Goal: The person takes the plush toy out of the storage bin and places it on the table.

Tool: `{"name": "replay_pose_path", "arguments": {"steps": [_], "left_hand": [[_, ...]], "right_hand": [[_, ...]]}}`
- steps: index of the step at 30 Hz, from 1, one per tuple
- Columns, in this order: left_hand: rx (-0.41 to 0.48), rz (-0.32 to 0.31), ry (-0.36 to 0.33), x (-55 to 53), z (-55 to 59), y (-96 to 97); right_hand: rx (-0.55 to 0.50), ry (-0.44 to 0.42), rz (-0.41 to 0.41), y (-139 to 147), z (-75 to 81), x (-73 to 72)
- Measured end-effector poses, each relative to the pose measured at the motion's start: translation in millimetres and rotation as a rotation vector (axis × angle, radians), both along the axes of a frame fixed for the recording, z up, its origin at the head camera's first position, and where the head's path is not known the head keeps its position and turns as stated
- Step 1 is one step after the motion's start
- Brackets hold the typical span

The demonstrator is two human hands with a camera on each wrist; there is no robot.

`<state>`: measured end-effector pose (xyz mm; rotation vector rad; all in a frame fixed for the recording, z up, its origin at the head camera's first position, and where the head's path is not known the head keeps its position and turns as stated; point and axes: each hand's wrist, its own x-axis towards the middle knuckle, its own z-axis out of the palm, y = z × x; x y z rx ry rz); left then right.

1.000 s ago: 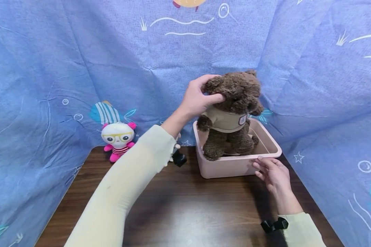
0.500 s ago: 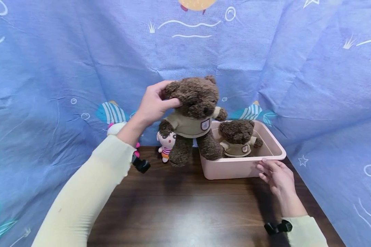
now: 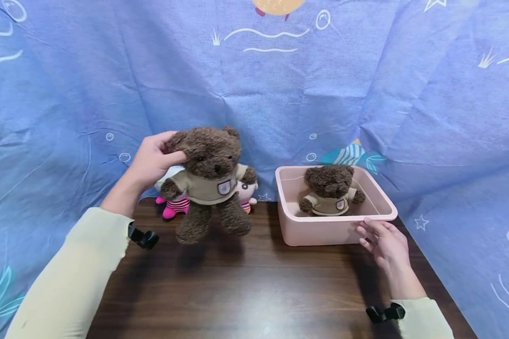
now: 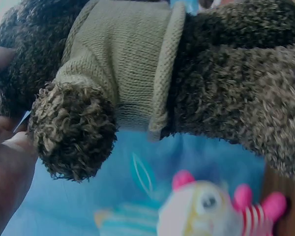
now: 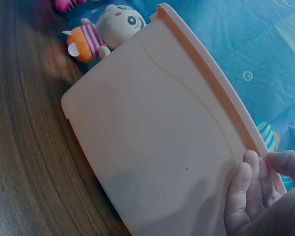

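My left hand (image 3: 150,157) grips the large brown teddy bear (image 3: 209,186) by the side of its head. The bear, in a beige knitted sweater with a badge, hangs upright above the table. The left wrist view shows its sweater (image 4: 123,59) up close. At the right, my right hand (image 3: 386,245) pinches the front rim of a pink plastic bin (image 3: 318,231). In the right wrist view, the thumb lies at the rim and the fingers (image 5: 238,189) touch the outer wall. A smaller matching teddy bear (image 3: 331,188) sits inside the bin.
Behind the held bear stand a panda doll (image 3: 176,206) in pink stripes and a small doll (image 5: 120,24) with an orange bottom, both partly hidden. A blue sea-print cloth (image 3: 258,94) rises behind the dark wooden table (image 3: 254,292).
The left hand has carried the large bear out from over the bin to the left, and lower. The smaller bear in the bin has come into sight. My right hand keeps its place on the rim.
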<state>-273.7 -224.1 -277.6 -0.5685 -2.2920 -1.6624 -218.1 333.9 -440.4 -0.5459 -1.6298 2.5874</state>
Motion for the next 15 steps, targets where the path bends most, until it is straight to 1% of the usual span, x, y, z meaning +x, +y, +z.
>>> {"name": "replay_pose_path", "arguments": {"steps": [5,8,12,15], "left_hand": [[-0.032,0.038,-0.055,5.3,-22.5,-38.5],[-0.048,0.029,-0.101,8.6,-35.6,-59.9],[-0.055,-0.010,-0.162,14.7,-52.4,-85.4],[-0.062,-0.029,-0.203,20.3,-63.8,-102.7]], "right_hand": [[0.007,0.021,0.003,1.1,1.0,-0.4],[0.011,0.011,0.000,1.2,0.9,0.2],[0.011,-0.001,-0.005,1.5,-0.2,1.0],[0.012,0.009,-0.002,1.5,-1.1,1.2]]}}
